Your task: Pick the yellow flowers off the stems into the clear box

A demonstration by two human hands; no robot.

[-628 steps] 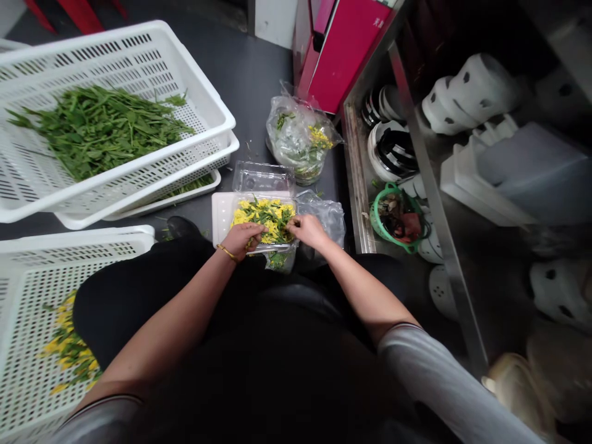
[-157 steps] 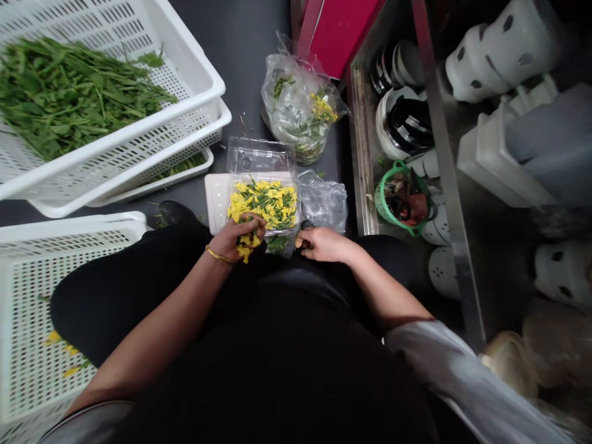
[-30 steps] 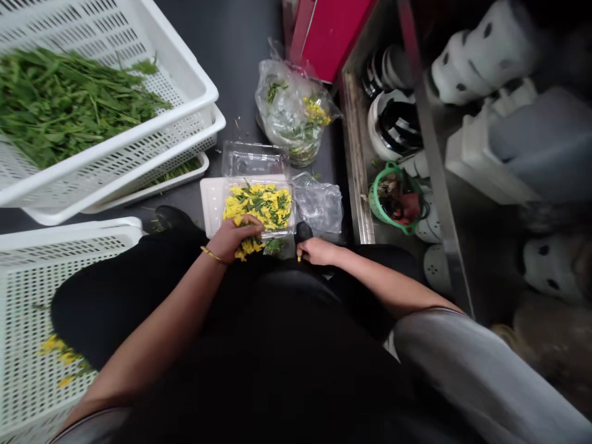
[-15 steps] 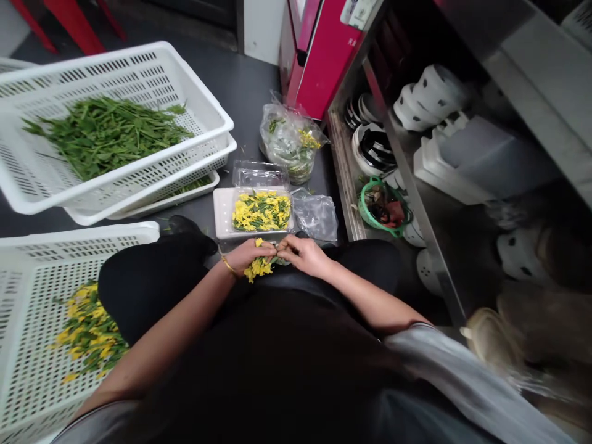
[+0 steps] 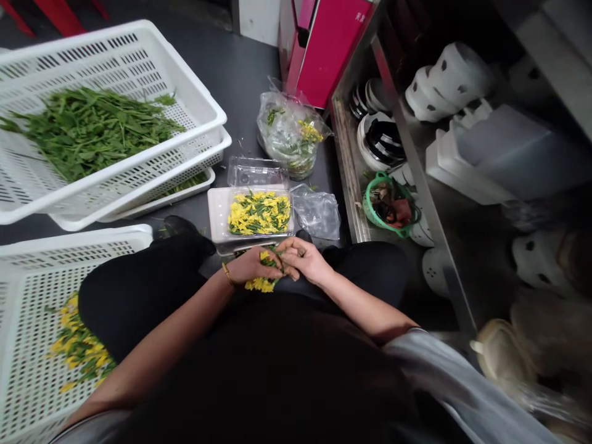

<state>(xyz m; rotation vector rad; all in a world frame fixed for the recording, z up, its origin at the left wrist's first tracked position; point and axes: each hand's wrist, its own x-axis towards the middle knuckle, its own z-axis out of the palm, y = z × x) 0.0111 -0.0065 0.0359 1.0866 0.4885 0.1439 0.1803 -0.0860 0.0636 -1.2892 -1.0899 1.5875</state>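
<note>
My left hand [image 5: 252,266] is closed around a small bunch of yellow flowers [image 5: 261,284] over my lap. My right hand [image 5: 301,258] meets it from the right, its fingers pinching at the same bunch. Just beyond both hands a clear plastic box [image 5: 259,213] filled with yellow flowers and green stems rests on a white tray [image 5: 216,213] on the dark floor. Its open lid [image 5: 257,172] lies behind it.
Stacked white crates [image 5: 115,166] at the left hold green stems [image 5: 87,129]. A white crate [image 5: 32,320] by my left knee holds yellow flowers [image 5: 78,348]. A plastic bag of trimmings [image 5: 291,139], an empty bag [image 5: 317,213], a pink box [image 5: 330,46] and a steel shelf with a green basket [image 5: 391,206] lie ahead and right.
My left hand has drawn back from the box to my lap with its bunch, and my right hand has closed in on the bunch. The camera has tilted.
</note>
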